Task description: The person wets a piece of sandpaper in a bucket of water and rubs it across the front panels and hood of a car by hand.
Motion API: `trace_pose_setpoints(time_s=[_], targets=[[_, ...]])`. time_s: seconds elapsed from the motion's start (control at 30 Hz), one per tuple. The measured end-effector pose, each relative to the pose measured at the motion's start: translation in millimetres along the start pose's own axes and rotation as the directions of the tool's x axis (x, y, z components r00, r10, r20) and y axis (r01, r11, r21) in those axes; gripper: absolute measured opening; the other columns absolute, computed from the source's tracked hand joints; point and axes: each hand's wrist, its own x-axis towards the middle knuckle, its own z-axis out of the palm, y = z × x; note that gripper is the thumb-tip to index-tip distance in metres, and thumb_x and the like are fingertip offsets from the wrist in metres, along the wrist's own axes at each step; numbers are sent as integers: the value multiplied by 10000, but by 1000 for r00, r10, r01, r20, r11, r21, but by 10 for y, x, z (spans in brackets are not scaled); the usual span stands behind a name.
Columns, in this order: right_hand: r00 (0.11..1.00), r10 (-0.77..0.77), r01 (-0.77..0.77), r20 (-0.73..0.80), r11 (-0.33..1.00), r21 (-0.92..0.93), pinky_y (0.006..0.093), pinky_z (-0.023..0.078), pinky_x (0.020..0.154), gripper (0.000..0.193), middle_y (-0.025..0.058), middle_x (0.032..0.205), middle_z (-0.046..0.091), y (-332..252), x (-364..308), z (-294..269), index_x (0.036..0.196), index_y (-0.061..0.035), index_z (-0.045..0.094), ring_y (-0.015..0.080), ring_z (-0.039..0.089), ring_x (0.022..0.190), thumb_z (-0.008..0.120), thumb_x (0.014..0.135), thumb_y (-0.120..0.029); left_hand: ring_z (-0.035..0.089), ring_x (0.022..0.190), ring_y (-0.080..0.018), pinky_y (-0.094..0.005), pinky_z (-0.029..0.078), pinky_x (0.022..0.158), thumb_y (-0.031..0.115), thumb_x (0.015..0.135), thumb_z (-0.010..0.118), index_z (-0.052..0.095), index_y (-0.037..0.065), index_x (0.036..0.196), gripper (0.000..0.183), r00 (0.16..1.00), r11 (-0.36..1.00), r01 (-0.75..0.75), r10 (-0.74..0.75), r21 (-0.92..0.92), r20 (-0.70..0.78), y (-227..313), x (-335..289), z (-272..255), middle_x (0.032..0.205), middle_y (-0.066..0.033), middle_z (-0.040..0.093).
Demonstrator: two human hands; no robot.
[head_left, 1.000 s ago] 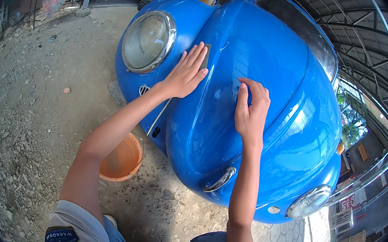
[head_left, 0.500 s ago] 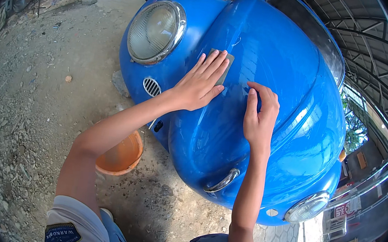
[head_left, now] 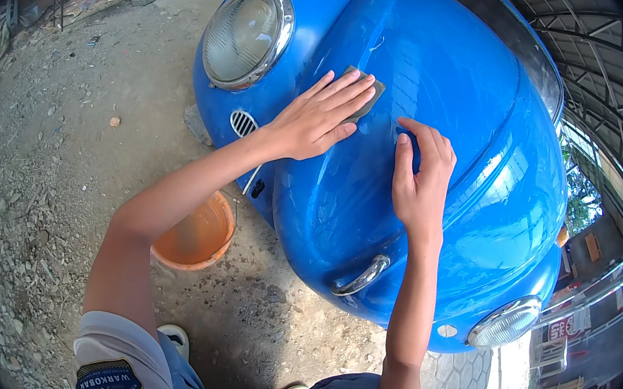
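My left hand (head_left: 310,123) lies flat on the blue car hood (head_left: 459,81), pressing a grey-green sheet of sandpaper (head_left: 372,103) under its fingers. Most of the sheet is covered; its edges show beyond the fingertips and beside the index finger. To the right, my right hand (head_left: 424,178) is over the same hood, its thumb and index finger apart and the other fingers curled. Nothing shows between them; whether the fingertips touch the paint I cannot tell. Scratch-like pale marks and wet-looking streaks run across the hood near both hands.
A round headlight (head_left: 248,38) and a slotted vent (head_left: 243,123) lie left of the hood. The chrome handle (head_left: 364,276) juts from its near end. An orange bucket (head_left: 201,237) of murky water stands on the dirt ground (head_left: 115,134). A second headlight (head_left: 506,322) is at right.
My left hand has slid slightly rightward and nearer along the hood with the sandpaper, which has turned a little. My right hand keeps nearly the same pose. The whole view has shifted slightly.
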Motion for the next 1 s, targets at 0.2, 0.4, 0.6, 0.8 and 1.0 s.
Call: trace_pose_setpoints(time_s=[0.2, 0.4, 0.6, 0.8, 1.0], targets=[[978, -104, 83, 183, 989, 120, 466, 421, 1019, 236, 114, 1070, 718, -406, -304, 270, 1174, -60, 736, 318, 625, 1047, 644, 974, -144, 351, 1582, -353, -520, 280, 1290, 356, 1151, 435, 550, 63, 1542, 502, 991, 958, 47, -80, -284, -107, -57, -546, 36, 1677, -127, 441], [805, -304, 56, 510, 894, 445, 462, 554, 911, 218, 174, 1091, 710, -1305, -1570, 1417, 1110, -22, 694, 338, 677, 1053, 631, 979, -185, 665, 1194, -365, -494, 537, 1027, 231, 1084, 545, 660, 63, 1307, 302, 720, 891, 448, -313, -71, 619, 15, -2838, -441, 1277, -149, 694], [708, 5, -347, 706, 873, 341, 530, 569, 939, 260, 189, 1171, 691, -1497, -2667, 2897, 1180, -33, 695, 401, 677, 1134, 627, 990, -197, 677, 1200, -362, -499, 548, 1013, 194, 989, 667, 678, 137, 1326, 341, 341, 588, 763, -719, 269, 606, 120, -3713, -244, 1305, -138, 707], [652, 96, -469, 752, 831, 300, 506, 596, 930, 413, 197, 1232, 680, -1696, -2740, 3055, 1260, -49, 683, 397, 681, 1137, 719, 913, -270, 716, 1137, -322, -449, 591, 939, 119, 929, 732, 698, 149, 1278, 352, 363, 594, 720, -764, 360, 534, 115, -3974, -308, 1308, -114, 718], [483, 94, -335, 871, 938, 84, 487, 550, 1020, 495, 169, 1248, 733, -1705, -2673, 3113, 1346, -126, 679, 346, 706, 1172, 737, 923, -375, 753, 1023, -288, -434, 603, 881, 129, 935, 737, 759, 164, 1158, 227, 280, 512, 812, -764, 281, 581, 53, -3901, -273, 1067, -75, 788]])
